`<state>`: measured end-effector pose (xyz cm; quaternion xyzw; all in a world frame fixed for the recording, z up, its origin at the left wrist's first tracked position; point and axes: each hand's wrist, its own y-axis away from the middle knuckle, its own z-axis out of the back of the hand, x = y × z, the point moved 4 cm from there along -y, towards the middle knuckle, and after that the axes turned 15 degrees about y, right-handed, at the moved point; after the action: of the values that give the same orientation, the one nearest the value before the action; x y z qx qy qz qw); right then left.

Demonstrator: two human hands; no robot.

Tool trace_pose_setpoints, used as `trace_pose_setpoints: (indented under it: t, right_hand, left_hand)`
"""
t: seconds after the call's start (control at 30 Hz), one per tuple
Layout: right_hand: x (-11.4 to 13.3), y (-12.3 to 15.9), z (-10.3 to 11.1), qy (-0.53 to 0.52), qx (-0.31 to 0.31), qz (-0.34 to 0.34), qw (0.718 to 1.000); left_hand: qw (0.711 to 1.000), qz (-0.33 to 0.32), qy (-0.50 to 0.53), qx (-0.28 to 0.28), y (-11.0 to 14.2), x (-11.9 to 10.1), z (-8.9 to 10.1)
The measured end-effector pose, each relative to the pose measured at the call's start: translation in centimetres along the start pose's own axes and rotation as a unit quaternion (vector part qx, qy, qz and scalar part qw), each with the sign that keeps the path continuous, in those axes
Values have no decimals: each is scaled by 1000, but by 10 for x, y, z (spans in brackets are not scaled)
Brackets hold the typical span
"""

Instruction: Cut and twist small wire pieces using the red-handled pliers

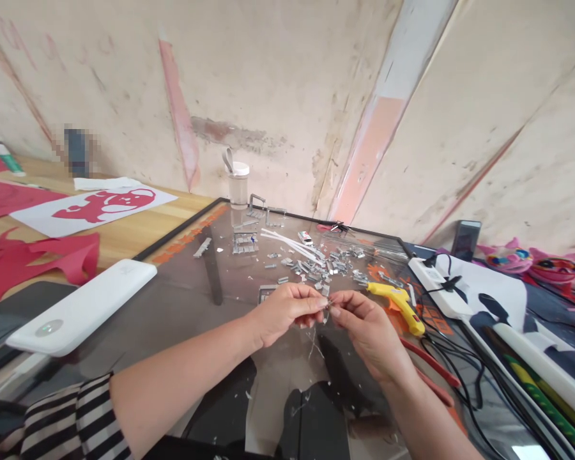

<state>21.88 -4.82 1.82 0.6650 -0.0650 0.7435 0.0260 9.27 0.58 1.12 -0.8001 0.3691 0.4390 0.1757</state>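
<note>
My left hand (290, 313) and my right hand (367, 326) meet over the dark glossy tabletop (220, 306), thumbs and fingers pinched. A tiny piece sits between the fingertips, too small to name. Pale thin strands (315, 345) show just below them; I cannot tell whether they hang from the fingers or lie on the table. Beyond the hands lies a pile of small grey pieces (338, 262), with white strips (290, 244) beside it. To the right of my right hand rests a yellow glue gun (397, 300). Red-handled pliers (431, 370) lie partly behind my right forearm.
A white power bank (84, 306) lies on the left, its cable plugged in. A lidded clear jar (238, 188) stands at the back edge. At right are a power strip (438, 287), tangled black cords (460, 358) and a phone (466, 240). Red paper cutouts (52, 255) lie far left.
</note>
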Motion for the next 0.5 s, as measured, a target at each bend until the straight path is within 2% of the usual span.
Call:
trace_pose_setpoints:
  t: [0.1, 0.17, 0.3, 0.5]
  right_hand:
    - [-4, -2, -1, -52, -1, 8, 999]
    - [-5, -3, -2, -78, -2, 8, 997]
    - [-7, -3, -4, -95, -7, 0, 996]
    - [-8, -1, -4, -39, -12, 7, 999]
  left_hand:
    - [997, 17, 80, 14, -1, 2, -1]
    - [995, 19, 98, 11, -1, 3, -1]
    - [997, 14, 75, -11, -1, 3, 1]
    - [999, -8, 2, -46, 0, 0, 0]
